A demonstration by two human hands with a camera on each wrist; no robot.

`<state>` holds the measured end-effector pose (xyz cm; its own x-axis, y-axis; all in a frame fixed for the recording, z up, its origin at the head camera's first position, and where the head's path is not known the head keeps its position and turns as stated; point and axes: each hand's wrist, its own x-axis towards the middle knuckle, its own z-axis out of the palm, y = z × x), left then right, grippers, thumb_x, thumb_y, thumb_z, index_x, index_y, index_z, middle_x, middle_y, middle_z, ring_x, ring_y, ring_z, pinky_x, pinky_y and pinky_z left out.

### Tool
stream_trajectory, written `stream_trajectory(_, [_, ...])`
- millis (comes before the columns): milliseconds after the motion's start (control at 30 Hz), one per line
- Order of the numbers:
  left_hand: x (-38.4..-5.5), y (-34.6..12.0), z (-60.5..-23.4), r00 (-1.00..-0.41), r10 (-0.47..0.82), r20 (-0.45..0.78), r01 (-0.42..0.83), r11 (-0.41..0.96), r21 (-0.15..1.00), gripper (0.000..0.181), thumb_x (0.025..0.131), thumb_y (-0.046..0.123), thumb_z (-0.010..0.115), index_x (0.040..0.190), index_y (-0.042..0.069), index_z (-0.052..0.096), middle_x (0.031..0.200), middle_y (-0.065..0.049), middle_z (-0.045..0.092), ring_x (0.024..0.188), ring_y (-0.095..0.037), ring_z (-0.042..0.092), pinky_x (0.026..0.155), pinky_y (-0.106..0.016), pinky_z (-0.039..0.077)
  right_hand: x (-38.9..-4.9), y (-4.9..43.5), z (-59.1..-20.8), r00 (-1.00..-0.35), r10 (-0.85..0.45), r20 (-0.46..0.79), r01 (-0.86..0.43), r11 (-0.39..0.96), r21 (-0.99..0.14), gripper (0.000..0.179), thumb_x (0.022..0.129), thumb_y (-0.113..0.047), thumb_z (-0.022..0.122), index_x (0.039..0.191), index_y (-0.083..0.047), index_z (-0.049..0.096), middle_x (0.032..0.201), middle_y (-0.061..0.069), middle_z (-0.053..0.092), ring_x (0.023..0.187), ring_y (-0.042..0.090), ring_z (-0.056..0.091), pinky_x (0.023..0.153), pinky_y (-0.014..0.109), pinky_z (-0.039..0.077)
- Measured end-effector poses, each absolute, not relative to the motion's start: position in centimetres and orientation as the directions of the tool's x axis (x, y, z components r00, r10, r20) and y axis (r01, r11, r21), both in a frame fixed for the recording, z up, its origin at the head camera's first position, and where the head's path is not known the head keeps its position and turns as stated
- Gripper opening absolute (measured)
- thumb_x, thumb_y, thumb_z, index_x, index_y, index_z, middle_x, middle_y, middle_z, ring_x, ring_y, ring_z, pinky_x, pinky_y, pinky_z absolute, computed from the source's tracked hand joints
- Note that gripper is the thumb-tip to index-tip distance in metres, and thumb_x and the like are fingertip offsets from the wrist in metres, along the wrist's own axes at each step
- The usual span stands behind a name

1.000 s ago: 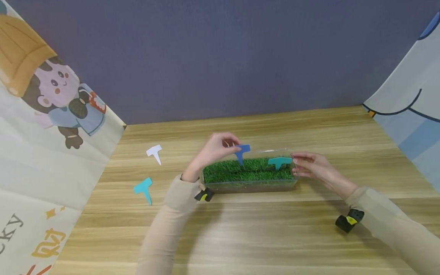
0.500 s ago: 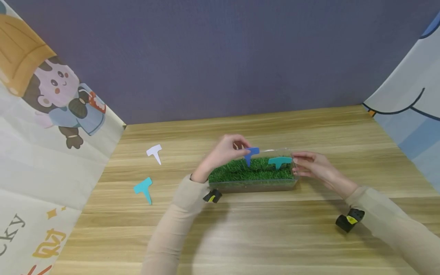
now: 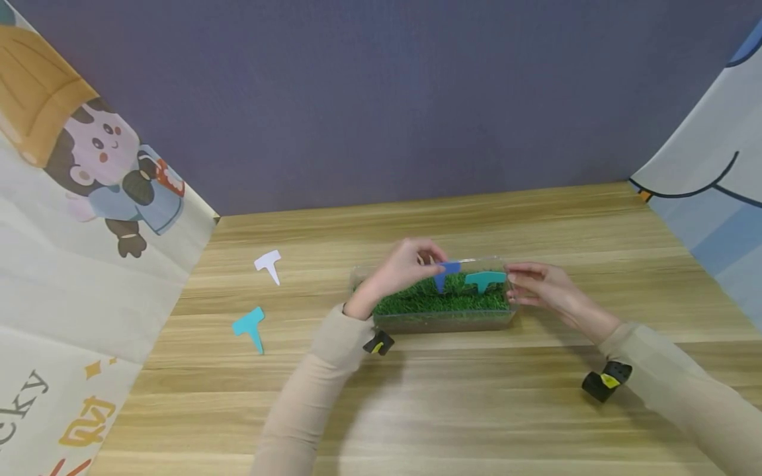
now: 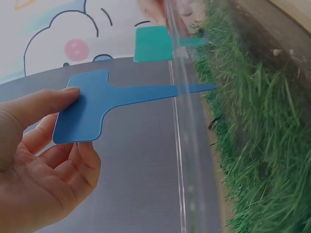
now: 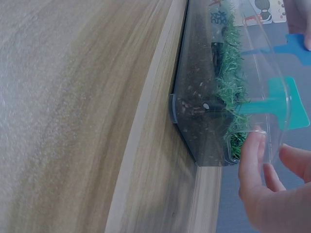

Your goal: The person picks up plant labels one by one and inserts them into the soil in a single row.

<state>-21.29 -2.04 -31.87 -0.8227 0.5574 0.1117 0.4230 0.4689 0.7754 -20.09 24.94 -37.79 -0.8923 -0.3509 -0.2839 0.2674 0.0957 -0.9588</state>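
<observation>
My left hand (image 3: 401, 270) pinches a blue T-shaped plant label (image 4: 87, 109) by its head, between thumb and fingers. Its pointed stem reaches down over a clear plastic planter box (image 3: 443, 322) and meets the edge of the green grass (image 3: 417, 305) in the left wrist view; whether it enters the soil is hard to tell. To its right, a green-teal plant label (image 3: 485, 280) stands upright in the grass. At the planter's right end my right hand (image 3: 548, 291) grips the clear wall, thumb and fingers on either side of it in the right wrist view.
On the wooden table (image 3: 476, 403) at left lie a white plant label (image 3: 268, 263) and a turquoise one (image 3: 251, 325). A dark partition (image 3: 381, 106) rises along the back. Printed cloths (image 3: 71, 291) hang at both sides.
My left hand has shifted to the right and slightly lower, bringing the blue label along the planter toward the green-teal one. My right hand stays at the planter's end.
</observation>
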Motion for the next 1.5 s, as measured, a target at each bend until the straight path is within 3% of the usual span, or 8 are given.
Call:
stream_trajectory(1000, [-21.3,-1.0,-32.5,-0.81,0.584,0.049,0.445,0.559,0.7,0.011,0.083,0.008,0.06,0.093,0.006,0.063,0.088,-0.001,0.062,0.074,-0.009,0.053,0.062,-0.016,0.044,-20.1,25.0,-37.7,-0.887,-0.359,-0.291,0.28,0.083,-0.956,0.063,0.088,-0.018,0.054,0.132,0.012,0.021,0.095,-0.007,0.058,0.085,0.013,0.061,0.081,0.026,0.048])
stream_trajectory(1500, [-23.2,0.0,-32.7,-0.84,0.542,0.019,0.42,0.628,0.655,0.01,0.083,0.008,0.06,0.093,0.006,0.063,0.086,0.0,0.061,0.07,-0.009,0.052,0.059,-0.015,0.043,-23.2,25.9,-37.5,-0.874,-0.389,-0.29,0.27,0.105,-0.957,0.062,0.088,-0.018,0.054,0.132,0.011,0.022,0.094,-0.008,0.057,0.084,0.013,0.061,0.081,0.026,0.048])
